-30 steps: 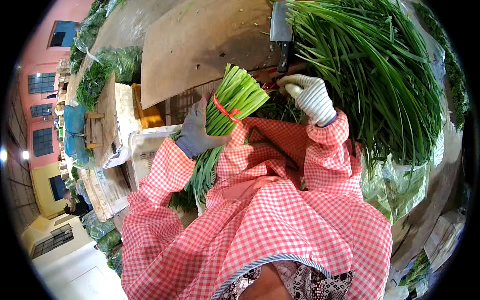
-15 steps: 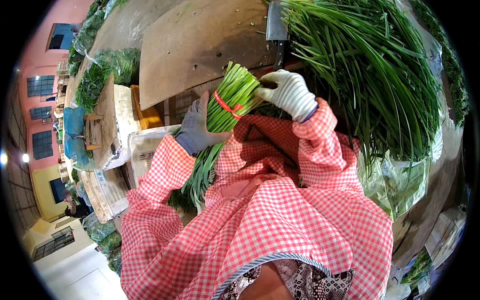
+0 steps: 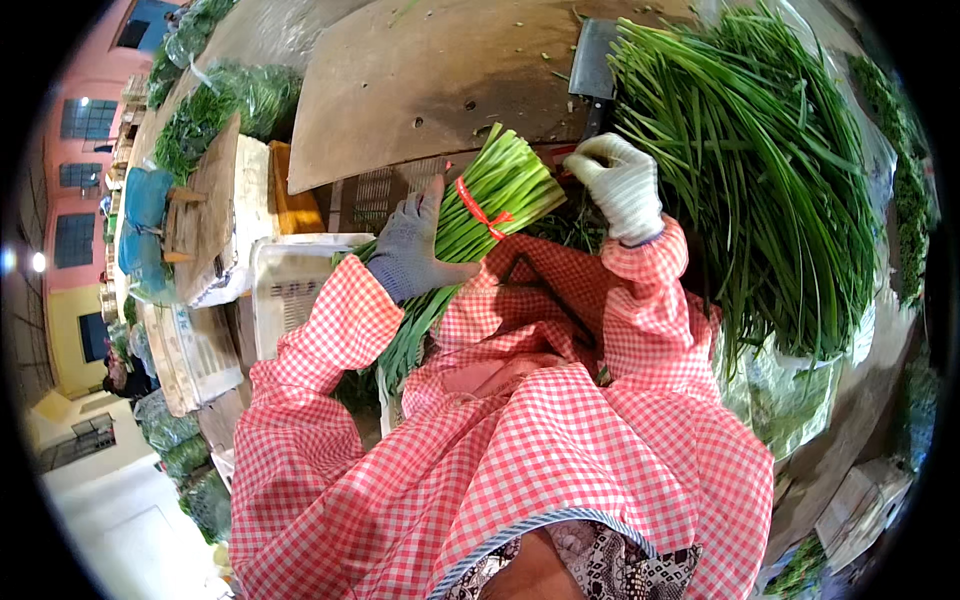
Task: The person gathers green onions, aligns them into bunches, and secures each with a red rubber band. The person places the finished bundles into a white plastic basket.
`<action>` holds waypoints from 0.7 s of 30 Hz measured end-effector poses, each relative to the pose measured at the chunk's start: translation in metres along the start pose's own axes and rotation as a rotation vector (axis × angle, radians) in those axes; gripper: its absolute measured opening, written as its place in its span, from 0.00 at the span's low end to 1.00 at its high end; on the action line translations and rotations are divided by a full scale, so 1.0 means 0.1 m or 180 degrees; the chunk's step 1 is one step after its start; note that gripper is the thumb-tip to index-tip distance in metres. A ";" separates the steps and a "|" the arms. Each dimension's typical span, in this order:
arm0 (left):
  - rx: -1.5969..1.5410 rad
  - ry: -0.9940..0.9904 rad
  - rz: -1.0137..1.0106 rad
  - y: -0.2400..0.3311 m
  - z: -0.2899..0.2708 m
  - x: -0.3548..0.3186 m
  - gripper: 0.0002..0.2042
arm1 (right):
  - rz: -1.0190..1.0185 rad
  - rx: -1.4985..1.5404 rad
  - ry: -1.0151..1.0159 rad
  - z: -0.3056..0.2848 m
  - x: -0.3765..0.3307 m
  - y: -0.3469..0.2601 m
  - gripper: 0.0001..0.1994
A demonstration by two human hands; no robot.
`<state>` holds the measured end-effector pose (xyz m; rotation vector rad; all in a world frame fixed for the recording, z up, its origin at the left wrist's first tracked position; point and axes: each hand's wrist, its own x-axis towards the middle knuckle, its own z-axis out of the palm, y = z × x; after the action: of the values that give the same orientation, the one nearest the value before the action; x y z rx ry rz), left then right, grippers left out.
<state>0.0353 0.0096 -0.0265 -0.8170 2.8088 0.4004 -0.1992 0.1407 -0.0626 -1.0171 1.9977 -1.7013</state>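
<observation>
Just beyond the checked apron [image 3: 560, 440], I observe the green-stalked bundle [image 3: 462, 236] slanting, red tie [image 3: 482, 213] around it. Left hand [image 3: 422, 240] clasps it, fingers spread; right hand [image 3: 622, 185] fingers curl near its pale ends, contents indeterminable.

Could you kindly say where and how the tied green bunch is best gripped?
Probably around the stalks just below the red tie, from the left, where the left hand sits: the tie keeps them compact, while the leaves trail loose below.

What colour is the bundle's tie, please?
The tie is red, showing best in the head view.
</observation>
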 end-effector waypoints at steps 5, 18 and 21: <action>-0.0081 -0.0011 -0.0053 0.04 -0.03 -0.01 0.58 | 0.0075 0.0730 -0.0353 -0.03 -0.03 -0.05 0.08; 0.0272 0.0346 0.0183 0.03 0.06 -0.11 0.59 | -0.0012 -0.0590 -0.1164 0.10 0.02 -0.02 0.10; 0.0030 0.0341 0.0106 0.02 0.07 -0.10 0.58 | 0.0055 -0.0405 -0.0241 0.01 0.00 -0.01 0.09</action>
<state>0.0437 0.0183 -0.0301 -0.8140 2.9242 0.3586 -0.1979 0.1404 -0.0618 -1.0856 2.0817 -1.5201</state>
